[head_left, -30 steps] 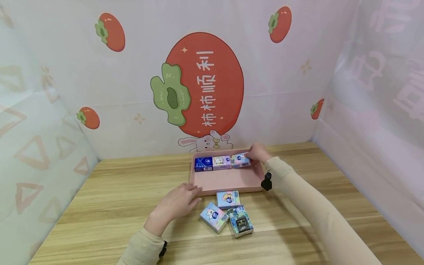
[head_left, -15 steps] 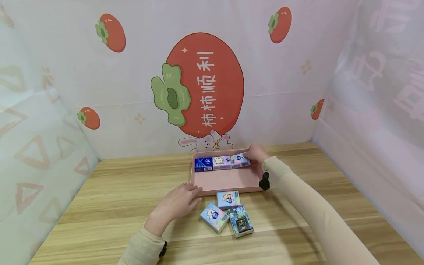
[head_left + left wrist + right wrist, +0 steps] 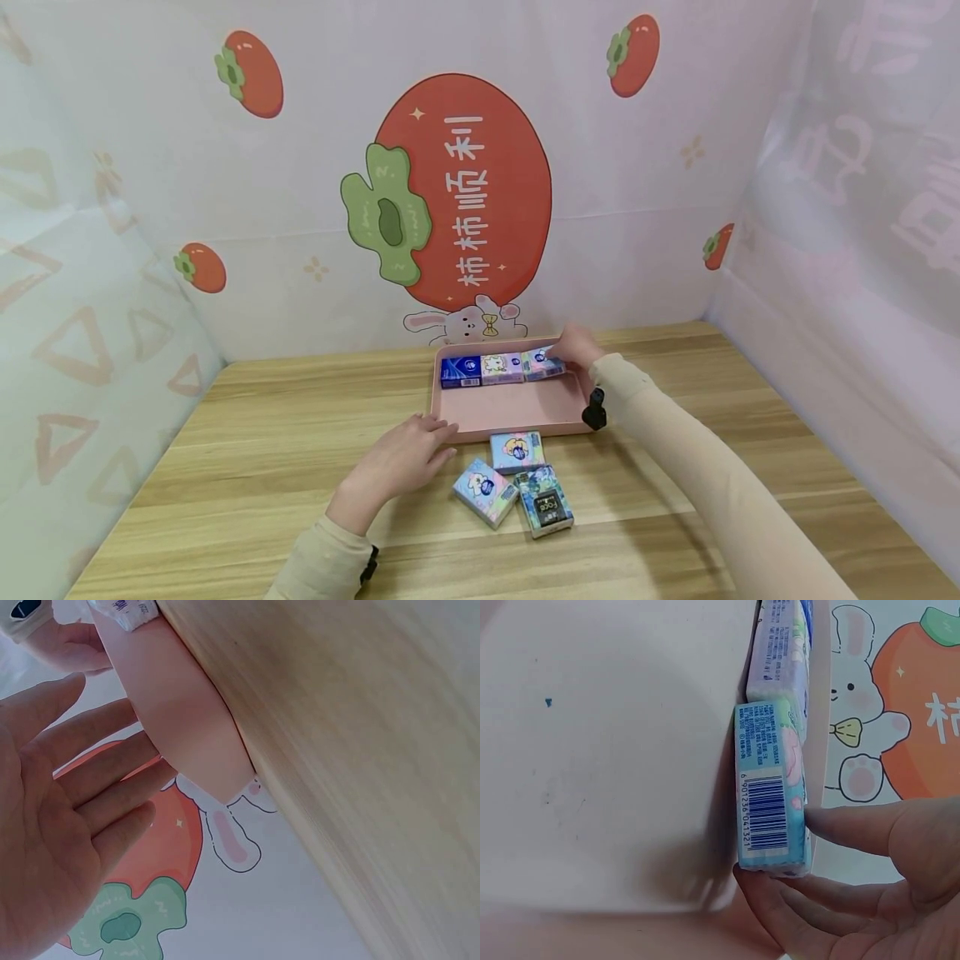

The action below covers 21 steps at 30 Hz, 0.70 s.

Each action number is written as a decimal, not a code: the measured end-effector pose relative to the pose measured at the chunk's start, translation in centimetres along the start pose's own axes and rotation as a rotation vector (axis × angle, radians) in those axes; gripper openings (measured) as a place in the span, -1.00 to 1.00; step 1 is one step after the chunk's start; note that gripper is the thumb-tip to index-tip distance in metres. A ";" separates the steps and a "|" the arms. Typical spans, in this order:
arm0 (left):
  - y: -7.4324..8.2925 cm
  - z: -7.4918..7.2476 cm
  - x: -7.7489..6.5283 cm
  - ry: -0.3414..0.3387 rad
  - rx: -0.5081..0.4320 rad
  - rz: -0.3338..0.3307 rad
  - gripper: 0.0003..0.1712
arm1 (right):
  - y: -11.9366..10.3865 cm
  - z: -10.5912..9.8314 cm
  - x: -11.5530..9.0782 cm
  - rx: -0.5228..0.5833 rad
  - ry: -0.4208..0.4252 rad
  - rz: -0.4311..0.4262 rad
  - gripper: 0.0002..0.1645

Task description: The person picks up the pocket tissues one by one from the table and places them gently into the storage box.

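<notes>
At the back right of a pink tray (image 3: 510,410), my right hand (image 3: 576,347) pinches a light-blue tissue pack (image 3: 543,362). In the right wrist view the thumb lies on one face of that pack (image 3: 765,795), barcode visible, and the fingers are at its end. A lilac tissue pack (image 3: 502,367) sits beside it along the back wall, then a dark-blue pack (image 3: 460,372). My left hand (image 3: 401,457) touches the tray's front left corner; in the left wrist view its fingers (image 3: 112,776) are loosely extended against the tray's outer wall.
In front of the tray on the wooden table (image 3: 300,450) lie three more packs: a light-blue one with a yellow figure (image 3: 517,451), a tilted light-blue one (image 3: 485,492), and a blue-green one with a black label (image 3: 545,502). A printed cloth wall (image 3: 315,167) stands behind.
My right hand has shifted slightly left, with the light-blue pack now closer to the lilac pack. The left hand and the packs on the table stay where they were.
</notes>
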<state>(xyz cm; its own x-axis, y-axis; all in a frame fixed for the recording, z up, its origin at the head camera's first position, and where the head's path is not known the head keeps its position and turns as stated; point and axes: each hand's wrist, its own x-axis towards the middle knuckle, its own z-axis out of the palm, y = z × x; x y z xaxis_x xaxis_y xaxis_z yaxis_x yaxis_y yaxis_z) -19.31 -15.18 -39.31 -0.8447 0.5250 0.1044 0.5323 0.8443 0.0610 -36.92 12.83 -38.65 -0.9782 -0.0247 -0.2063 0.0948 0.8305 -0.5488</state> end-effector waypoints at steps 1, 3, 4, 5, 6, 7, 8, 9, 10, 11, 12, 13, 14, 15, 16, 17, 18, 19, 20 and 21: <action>0.0 0.0 0.0 0.000 0.000 -0.001 -0.57 | -0.1 0.0 0.0 -0.008 0.002 0.001 -0.64; 0.0 0.0 0.0 0.000 0.000 -0.002 -0.57 | -0.1 0.0 -0.1 -0.015 0.006 0.001 -0.63; 0.0 0.0 0.0 0.000 0.000 -0.003 -0.57 | -0.1 0.0 0.0 -0.022 0.011 -0.002 -0.63; 0.0 0.0 0.0 0.000 -0.001 -0.003 -0.57 | -0.1 0.0 0.0 -0.024 0.014 -0.005 -0.63; 0.0 0.0 0.0 0.000 -0.002 -0.003 -0.57 | -0.2 0.0 -0.1 -0.020 0.015 -0.006 -0.64; 0.0 0.0 0.0 0.000 -0.003 -0.004 -0.57 | -0.2 0.0 -0.1 -0.019 0.015 -0.008 -0.64; 0.0 0.0 0.0 0.001 -0.003 -0.002 -0.57 | -0.2 0.0 -0.1 -0.014 0.015 -0.011 -0.65; 0.0 0.0 0.0 0.003 -0.002 -0.001 -0.57 | -0.2 0.1 -0.1 -0.010 0.014 -0.013 -0.65; 0.0 0.0 0.0 0.004 -0.002 0.001 -0.57 | -0.1 0.1 -0.1 -0.010 0.015 -0.016 -0.65; 0.0 0.0 0.0 0.005 -0.002 0.002 -0.57 | -0.1 0.1 -0.2 -0.006 0.012 -0.018 -0.65; 0.0 0.0 -0.1 0.007 -0.002 0.005 -0.57 | -0.1 0.1 -0.1 -0.001 0.010 -0.017 -0.65; 0.0 0.0 -0.1 0.007 -0.002 0.006 -0.57 | -0.1 0.1 -0.1 -0.001 0.009 -0.016 -0.65; 0.0 0.0 -0.1 0.007 -0.002 0.007 -0.57 | -0.1 0.1 0.0 -0.002 0.007 -0.016 -0.64; 0.0 0.0 -0.1 0.006 0.000 0.008 -0.57 | -0.1 0.1 0.0 -0.002 0.005 -0.014 -0.64; 0.0 0.0 -0.1 0.005 0.000 0.007 -0.57 | -0.1 0.1 0.1 -0.006 0.005 -0.013 -0.63; 0.0 0.0 -0.1 0.003 0.000 0.006 -0.57 | -0.1 0.1 0.2 -0.012 0.005 -0.012 -0.63; 0.0 0.0 -0.1 0.000 0.000 0.005 -0.57 | -0.1 0.0 0.2 -0.015 0.004 -0.010 -0.62; 0.0 0.0 -0.1 -0.003 0.000 0.002 -0.57 | -0.1 0.0 0.2 -0.027 0.005 -0.015 -0.62; 0.0 0.0 -0.1 -0.004 0.001 0.002 -0.57 | -0.1 0.0 0.2 -0.029 0.003 -0.015 -0.62; 0.0 0.0 -0.1 -0.004 0.002 0.001 -0.56 | -0.1 -0.1 0.2 -0.038 0.003 -0.016 -0.61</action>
<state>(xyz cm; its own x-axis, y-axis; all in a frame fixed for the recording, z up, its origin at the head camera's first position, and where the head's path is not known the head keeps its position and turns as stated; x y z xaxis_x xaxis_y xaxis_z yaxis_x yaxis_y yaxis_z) -19.24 -15.20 -39.28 -0.8443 0.5263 0.1005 0.5331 0.8440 0.0590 -37.15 12.77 -38.60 -0.9800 -0.0369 -0.1954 0.0720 0.8503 -0.5213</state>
